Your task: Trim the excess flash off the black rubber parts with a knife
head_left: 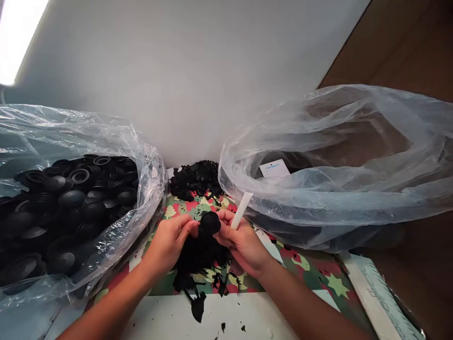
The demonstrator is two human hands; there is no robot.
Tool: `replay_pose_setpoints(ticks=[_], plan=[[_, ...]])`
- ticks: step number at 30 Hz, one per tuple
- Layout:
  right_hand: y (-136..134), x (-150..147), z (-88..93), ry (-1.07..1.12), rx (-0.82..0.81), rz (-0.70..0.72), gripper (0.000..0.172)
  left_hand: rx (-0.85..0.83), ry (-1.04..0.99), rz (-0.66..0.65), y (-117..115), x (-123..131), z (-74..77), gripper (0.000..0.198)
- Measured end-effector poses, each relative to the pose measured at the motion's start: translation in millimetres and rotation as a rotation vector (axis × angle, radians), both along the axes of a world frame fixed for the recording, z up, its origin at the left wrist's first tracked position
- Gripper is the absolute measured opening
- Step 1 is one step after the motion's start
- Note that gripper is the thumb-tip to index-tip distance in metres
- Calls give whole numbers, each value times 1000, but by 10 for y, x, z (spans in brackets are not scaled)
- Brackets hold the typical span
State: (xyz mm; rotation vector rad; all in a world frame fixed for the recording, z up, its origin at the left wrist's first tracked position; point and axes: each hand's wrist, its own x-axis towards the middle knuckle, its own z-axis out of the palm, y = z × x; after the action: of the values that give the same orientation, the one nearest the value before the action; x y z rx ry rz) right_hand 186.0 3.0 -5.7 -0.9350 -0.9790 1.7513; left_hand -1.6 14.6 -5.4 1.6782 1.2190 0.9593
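A small round black ribbed part (pixel 210 223), rubber-like, is held up between both hands over the middle of the table. On its left side, my left hand (pixel 175 238) pinches its edge between thumb and fingers. My right hand (pixel 244 241) is closed on the part's right side. A flat white stick (pixel 242 210) also sits in that hand, tilted up past the fingers. Below the hands lies a heap of thin black scraps (pixel 201 257), partly hidden by them.
At left stands a clear plastic bag (pixel 150 189) full of similar black ribbed parts (pixel 81 198). A clear-lined container (pixel 318 203) at right holds a white card (pixel 274 169). Another black scrap pile (pixel 196 179) lies against the wall. A patterned cloth (pixel 300 259) covers the table.
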Motion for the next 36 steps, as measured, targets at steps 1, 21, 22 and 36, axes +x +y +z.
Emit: replay_pose_setpoints(ticks=[1, 21, 22, 36], plan=[[8, 0, -7, 35, -25, 6, 48, 66, -26, 13, -18, 8, 20, 16], [-109, -32, -52, -331, 348, -190, 23, 76, -183, 70, -198, 100, 81, 31], [-114, -17, -34, -387, 463, -199, 21, 55, -203, 64, -194, 100, 87, 31], [-145, -7, 40, -630, 711, -204, 30, -104, -519, 17, -192, 119, 58, 22]])
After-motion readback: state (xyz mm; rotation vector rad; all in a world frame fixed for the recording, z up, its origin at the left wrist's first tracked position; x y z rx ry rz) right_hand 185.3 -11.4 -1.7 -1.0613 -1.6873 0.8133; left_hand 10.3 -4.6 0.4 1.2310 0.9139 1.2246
